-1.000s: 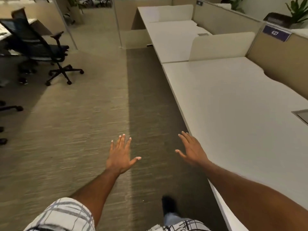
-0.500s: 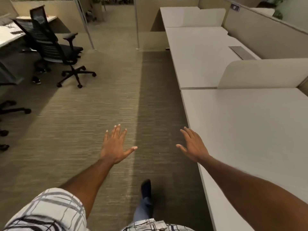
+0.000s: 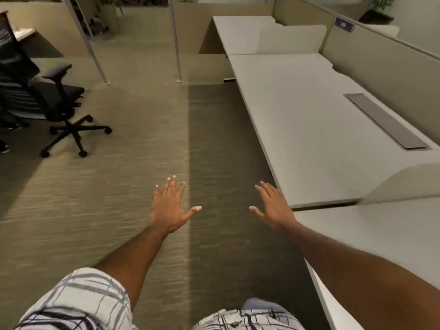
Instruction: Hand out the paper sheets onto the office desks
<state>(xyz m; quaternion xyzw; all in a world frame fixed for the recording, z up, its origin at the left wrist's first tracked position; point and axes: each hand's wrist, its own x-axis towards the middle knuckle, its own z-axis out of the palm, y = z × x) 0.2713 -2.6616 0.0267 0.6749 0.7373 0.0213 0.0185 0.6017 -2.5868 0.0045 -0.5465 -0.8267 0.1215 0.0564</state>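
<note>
My left hand [image 3: 170, 207] is stretched out over the carpet, palm down, fingers spread, holding nothing. My right hand [image 3: 272, 207] reaches forward beside the desk edge, also with fingers apart and nothing in it. A row of white office desks runs along the right: the nearest desk [image 3: 381, 236], the middle desk [image 3: 309, 129] past a low cream divider [image 3: 402, 184], and a far desk [image 3: 240, 32]. No paper sheet shows on any desk or in either hand.
A grey cable hatch [image 3: 385, 121] is set into the middle desk. Beige partition walls [image 3: 385, 63] back the desks. A black swivel chair [image 3: 47, 101] stands at the left. Two metal posts [image 3: 175, 39] rise from the carpet ahead. The carpeted aisle [image 3: 209, 144] runs forward.
I have walked forward along the aisle; the desks and chair have slid closer and the divider is now level with my right hand. Both hands stay spread and empty.
</note>
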